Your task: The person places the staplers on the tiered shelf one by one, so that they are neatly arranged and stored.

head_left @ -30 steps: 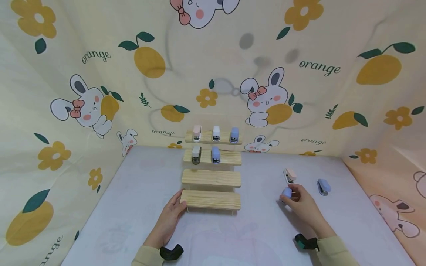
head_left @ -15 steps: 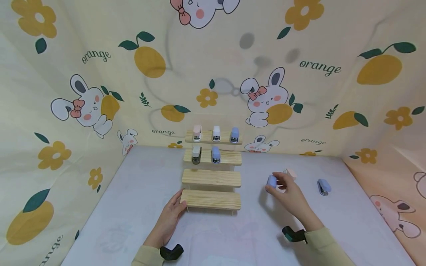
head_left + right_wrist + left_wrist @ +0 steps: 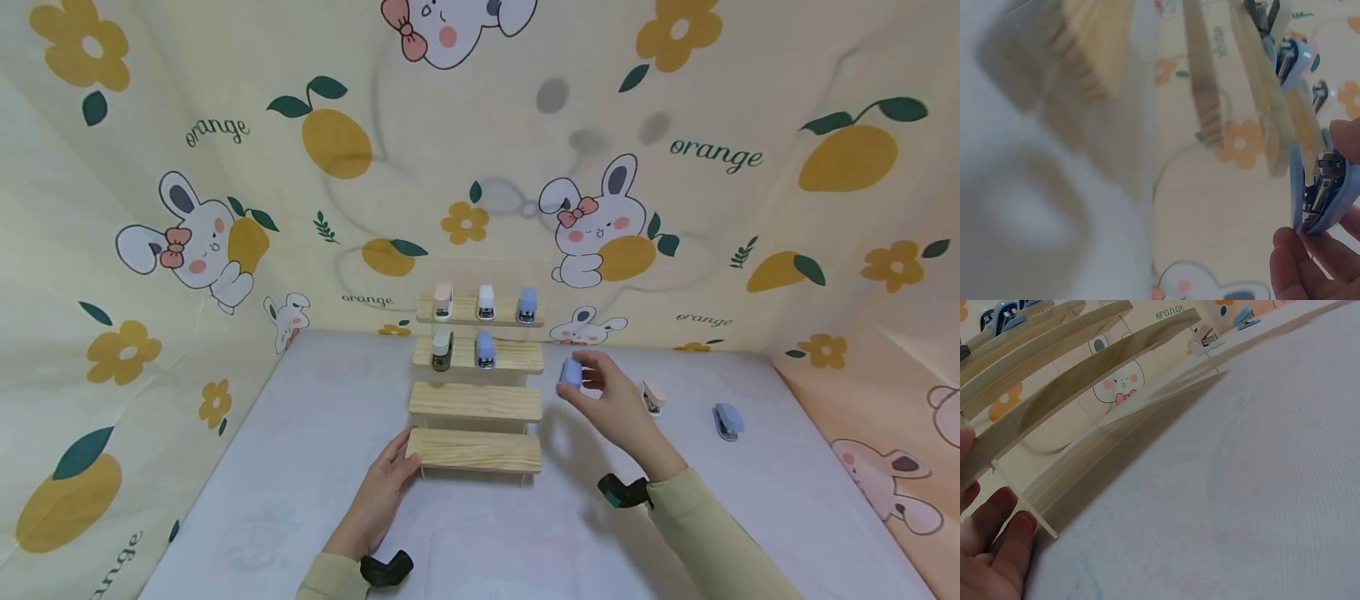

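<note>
My right hand (image 3: pixel 611 404) pinches a small blue stapler (image 3: pixel 571 375) between thumb and fingers, in the air just right of the second shelf from the top. In the right wrist view the metal works of this stapler (image 3: pixel 1324 187) show. My left hand (image 3: pixel 386 479) grips the left end of the lowest board of a wooden stepped display rack (image 3: pixel 476 450), thumb at the board's edge. On the top shelf stand a pink stapler (image 3: pixel 443 300), a white stapler (image 3: pixel 486 302) and a blue stapler (image 3: pixel 527 304). The shelf below bears a white-topped dark stapler (image 3: pixel 442 350) and a blue stapler (image 3: pixel 485 348).
A pink stapler (image 3: pixel 653 397) lies on the white table (image 3: pixel 300 500), partly behind my right hand. Farther right lies another blue stapler (image 3: pixel 727 422). A patterned cloth (image 3: pixel 420 167) with rabbits and oranges hangs behind and at both sides.
My right hand has lifted the blue stapler off the table and carried it left and away from me, toward the rack. My left hand stays on the lowest board.
</note>
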`<state>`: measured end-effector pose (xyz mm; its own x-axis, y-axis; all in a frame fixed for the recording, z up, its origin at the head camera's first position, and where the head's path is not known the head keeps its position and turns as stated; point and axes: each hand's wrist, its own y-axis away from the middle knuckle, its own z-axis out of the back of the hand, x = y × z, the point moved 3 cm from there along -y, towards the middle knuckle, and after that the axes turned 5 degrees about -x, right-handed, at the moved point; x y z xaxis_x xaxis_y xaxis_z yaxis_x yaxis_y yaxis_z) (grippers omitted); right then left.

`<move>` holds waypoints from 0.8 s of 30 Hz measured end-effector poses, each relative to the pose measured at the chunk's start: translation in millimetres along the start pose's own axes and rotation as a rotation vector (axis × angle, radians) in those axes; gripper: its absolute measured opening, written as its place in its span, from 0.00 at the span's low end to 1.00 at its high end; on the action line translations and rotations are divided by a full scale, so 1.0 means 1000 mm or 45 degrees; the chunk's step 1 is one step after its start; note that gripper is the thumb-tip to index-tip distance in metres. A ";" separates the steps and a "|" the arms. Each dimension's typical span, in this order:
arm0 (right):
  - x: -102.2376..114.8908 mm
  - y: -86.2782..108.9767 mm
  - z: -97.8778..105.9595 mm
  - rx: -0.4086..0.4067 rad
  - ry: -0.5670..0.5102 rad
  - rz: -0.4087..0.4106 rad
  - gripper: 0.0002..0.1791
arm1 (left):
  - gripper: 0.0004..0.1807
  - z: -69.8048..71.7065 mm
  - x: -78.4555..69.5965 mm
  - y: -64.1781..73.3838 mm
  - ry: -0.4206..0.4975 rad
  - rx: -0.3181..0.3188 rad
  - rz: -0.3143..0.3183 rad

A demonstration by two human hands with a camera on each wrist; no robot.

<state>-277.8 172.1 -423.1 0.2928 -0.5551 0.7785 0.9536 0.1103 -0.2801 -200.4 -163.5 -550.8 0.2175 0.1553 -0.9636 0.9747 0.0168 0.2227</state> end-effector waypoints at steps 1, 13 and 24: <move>0.003 -0.003 -0.002 0.003 -0.020 0.007 0.37 | 0.34 0.000 0.000 0.000 0.004 -0.003 0.003; 0.027 -0.033 -0.028 0.010 -0.069 0.123 0.35 | 0.34 0.000 -0.003 0.002 0.009 0.018 0.011; 0.028 -0.046 -0.039 0.014 -0.156 0.056 0.35 | 0.34 0.000 -0.002 -0.001 0.007 0.017 0.015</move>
<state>-315.9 119.4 -410.4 0.3403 -0.4449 0.8284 0.9401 0.1415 -0.3101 -201.5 -164.2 -549.3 0.2289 0.1610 -0.9600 0.9727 0.0019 0.2323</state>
